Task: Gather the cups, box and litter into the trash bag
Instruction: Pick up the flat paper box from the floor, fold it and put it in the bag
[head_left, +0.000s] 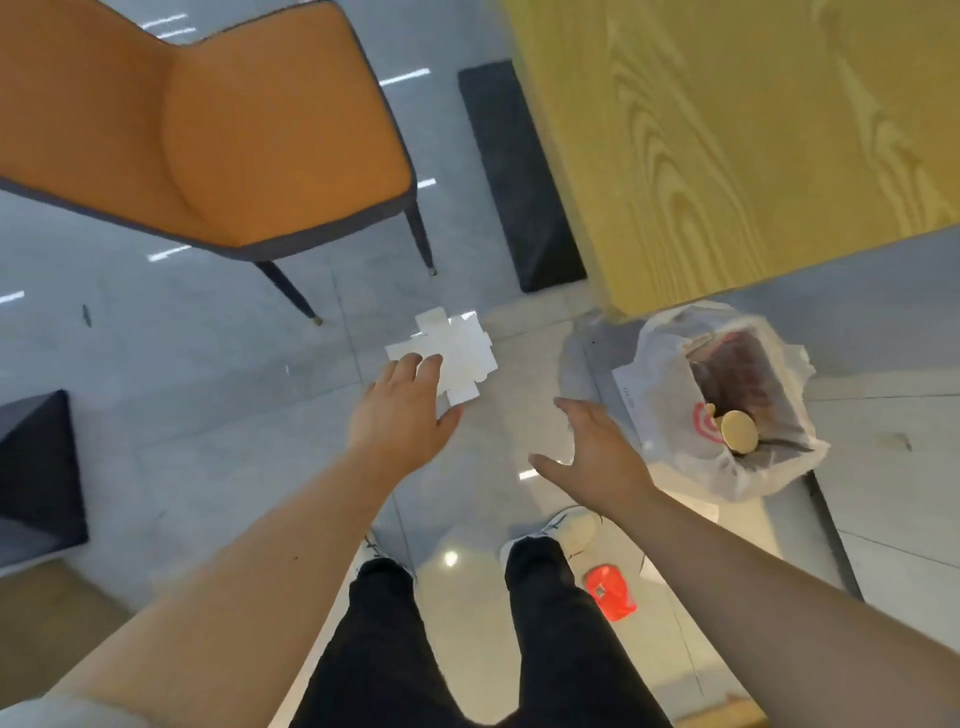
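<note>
A flattened white cardboard box (457, 353) lies on the grey tiled floor ahead of my feet. My left hand (402, 410) hovers at its near left edge, fingers spread over the card; whether it touches is unclear. My right hand (592, 447) is open, palm facing left, between the box and the trash bag. The white plastic trash bag (670, 415) stands open on the floor at the right, with a paper cup (740, 431) and dark litter inside. A crumpled red wrapper (610, 592) lies on the floor beside my right shoe.
An orange chair (197, 130) stands at the upper left, its legs close to the box. A yellow wooden table (753, 130) overhangs the upper right, right above the bag. A dark table base (519, 176) lies between them. Another dark block (36, 473) sits at the left edge.
</note>
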